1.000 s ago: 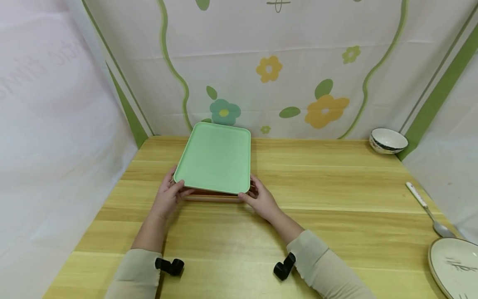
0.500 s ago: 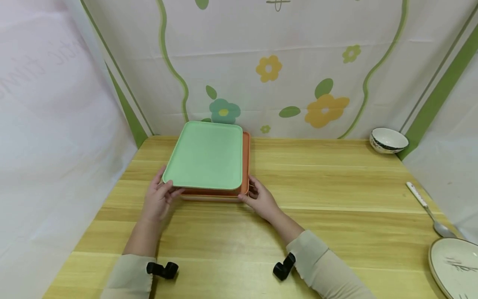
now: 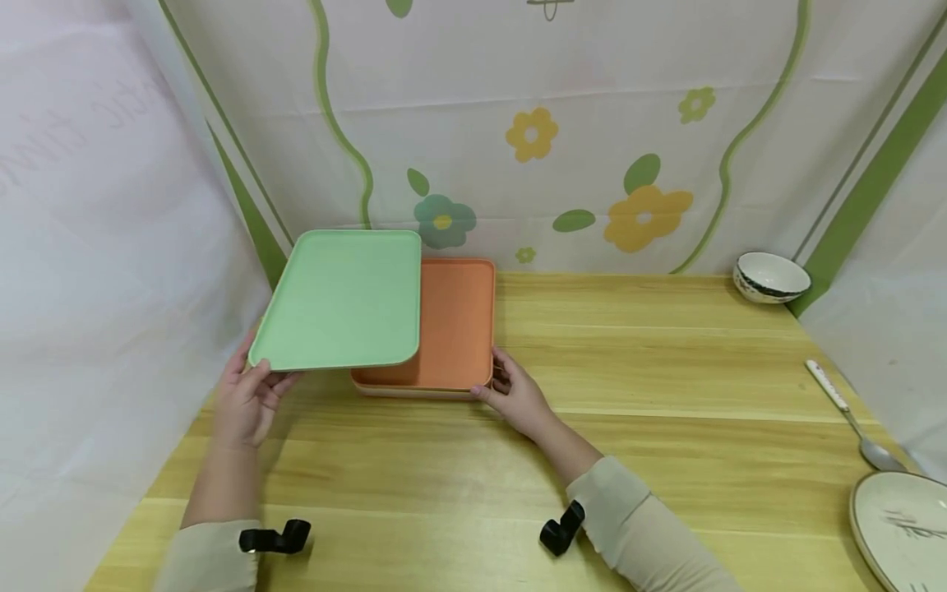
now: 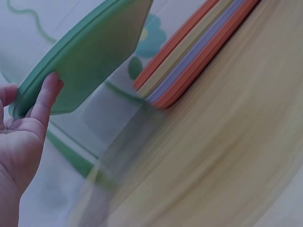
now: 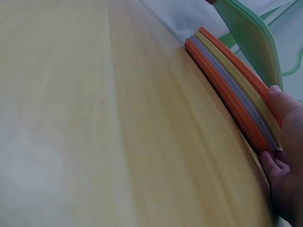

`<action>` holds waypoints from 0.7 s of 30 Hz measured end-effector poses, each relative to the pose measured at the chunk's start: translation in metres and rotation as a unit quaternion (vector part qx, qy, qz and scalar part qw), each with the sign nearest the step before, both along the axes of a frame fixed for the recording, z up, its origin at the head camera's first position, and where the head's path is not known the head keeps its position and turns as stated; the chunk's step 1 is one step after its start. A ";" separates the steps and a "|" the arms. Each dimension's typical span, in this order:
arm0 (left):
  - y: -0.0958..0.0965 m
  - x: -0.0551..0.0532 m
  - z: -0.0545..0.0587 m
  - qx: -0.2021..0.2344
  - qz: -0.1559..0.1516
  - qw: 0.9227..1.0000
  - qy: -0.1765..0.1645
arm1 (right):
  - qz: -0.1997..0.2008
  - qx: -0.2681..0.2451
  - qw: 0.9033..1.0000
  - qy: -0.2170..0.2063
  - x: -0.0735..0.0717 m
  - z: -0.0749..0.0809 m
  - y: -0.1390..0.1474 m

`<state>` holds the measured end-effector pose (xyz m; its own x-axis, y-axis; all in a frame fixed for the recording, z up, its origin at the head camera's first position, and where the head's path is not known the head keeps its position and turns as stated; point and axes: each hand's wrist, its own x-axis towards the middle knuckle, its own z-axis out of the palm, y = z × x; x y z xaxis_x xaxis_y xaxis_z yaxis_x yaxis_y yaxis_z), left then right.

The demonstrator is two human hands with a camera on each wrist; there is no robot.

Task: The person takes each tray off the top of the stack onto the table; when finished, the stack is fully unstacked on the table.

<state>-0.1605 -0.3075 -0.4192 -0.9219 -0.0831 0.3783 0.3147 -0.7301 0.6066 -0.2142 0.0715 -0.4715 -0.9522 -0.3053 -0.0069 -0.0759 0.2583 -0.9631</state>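
My left hand point(image 3: 247, 403) grips a green rectangular tray point(image 3: 344, 300) by its near left corner, thumb on top and fingers underneath. The tray is raised and overlaps the left part of an orange tray point(image 3: 459, 321) in the head view. That orange tray tops a stack of several trays; orange, yellow and purple edges point(image 4: 189, 52) show in the left wrist view. My right hand point(image 3: 521, 399) holds the stack at its near right corner, its thumb at the top rim. In the right wrist view, fingers point(image 5: 272, 165) of that hand sit low against the stack's side.
The stack stands on a wooden table point(image 3: 444, 493), toward the back left. At the far right corner is a patterned bowl point(image 3: 772, 278). A spoon point(image 3: 851, 419) and a plate point(image 3: 903, 526) lie along the right edge. Printed cloth walls point(image 3: 473, 123) border the back and sides.
My left hand has carried the green tray leftward off the stack, uncovering much of the orange tray. My right hand has stayed at the stack's near right corner.
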 end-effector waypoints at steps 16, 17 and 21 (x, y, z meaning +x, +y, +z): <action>-0.063 0.024 0.019 0.025 0.084 0.994 -0.060 | 0.003 0.000 1.000 0.003 0.000 0.000 0.000; -0.065 0.025 0.019 0.024 0.086 0.994 -0.068 | 0.002 0.000 1.000 0.003 0.000 0.000 0.000; -0.073 0.027 0.019 0.012 0.100 0.990 -0.100 | 0.003 -0.001 1.000 0.002 0.000 0.000 0.000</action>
